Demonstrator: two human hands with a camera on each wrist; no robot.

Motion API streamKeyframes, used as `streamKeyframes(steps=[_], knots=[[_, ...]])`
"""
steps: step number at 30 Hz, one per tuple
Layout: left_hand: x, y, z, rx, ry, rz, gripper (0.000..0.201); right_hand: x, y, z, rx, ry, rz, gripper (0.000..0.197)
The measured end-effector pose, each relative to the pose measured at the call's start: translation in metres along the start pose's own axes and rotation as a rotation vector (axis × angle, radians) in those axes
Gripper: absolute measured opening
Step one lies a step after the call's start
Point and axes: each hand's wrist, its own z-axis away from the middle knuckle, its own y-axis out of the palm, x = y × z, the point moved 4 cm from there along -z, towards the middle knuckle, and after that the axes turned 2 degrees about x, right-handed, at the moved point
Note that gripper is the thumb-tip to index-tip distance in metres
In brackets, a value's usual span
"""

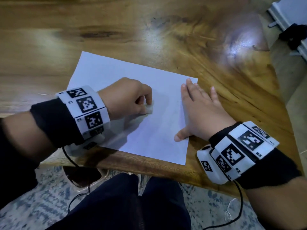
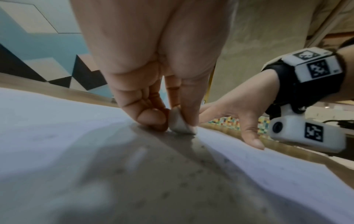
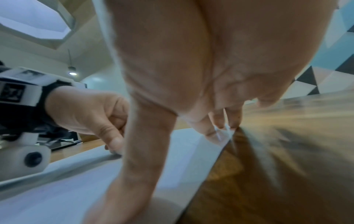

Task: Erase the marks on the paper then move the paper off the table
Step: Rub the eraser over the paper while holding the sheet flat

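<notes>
1. Paper (image 1: 141, 100): one white sheet lies flat on the wooden desk (image 1: 83, 30), turned at an angle. Its near edge lies close to the near edge of the desk.
2. Left hand (image 1: 127, 98): positioned over the middle of the paper, left of centre. The fingers are curled, and thumb and fingertips pinch a small white eraser (image 1: 149, 110).
3. Eraser: its lower face touches the paper. In the left wrist view the eraser (image 2: 181, 122) sits between thumb and curled fingers (image 2: 151, 116), pressed onto the sheet.
4. Right hand (image 1: 202, 113): laid flat, fingers straight and spread, holding nothing. The thumb and inner fingers press on the right margin of the paper; the outer fingers rest on the desk beyond the right edge.
5. Marks: faint grey specks show on the paper in the left wrist view, near of the eraser; they are too blurred to identify. In the head view the sheet appears nearly blank.
6. Each wrist carries a band with black-and-white tags and a small white camera.
7. Below the near desk edge: dark trousers and a patterned floor.
</notes>
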Motion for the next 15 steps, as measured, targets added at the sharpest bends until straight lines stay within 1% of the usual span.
streamKeyframes(steps=[3,6,9,10,11,12,13,15], knots=[[-0.007,0.008,-0.004,0.007,0.037,-0.02,0.018,0.003,0.0,0.002,0.012,0.001,-0.032,0.138],[-0.021,0.014,-0.01,0.031,0.071,-0.032,0.018,0.001,0.003,0.003,0.025,-0.002,-0.036,0.14],[-0.038,0.026,-0.006,0.073,0.138,-0.061,0.013,0.0,0.005,0.005,0.031,0.008,-0.019,0.141],[-0.04,0.032,0.002,0.113,0.159,-0.036,0.013,0.0,0.005,0.006,0.035,0.011,-0.012,0.141],[-0.042,0.039,0.012,0.163,0.193,-0.022,0.018,0.0,0.004,0.006,0.034,0.014,-0.004,0.141],[-0.044,0.044,0.023,0.215,0.243,-0.044,0.022,0.0,0.003,0.006,0.031,0.017,0.004,0.141],[-0.045,0.047,0.032,0.272,0.263,-0.073,0.024,0.0,0.003,0.006,0.032,0.018,0.009,0.141],[-0.043,0.047,0.035,0.344,0.239,-0.103,0.022,0.001,0.003,0.007,0.032,0.016,0.008,0.141]])
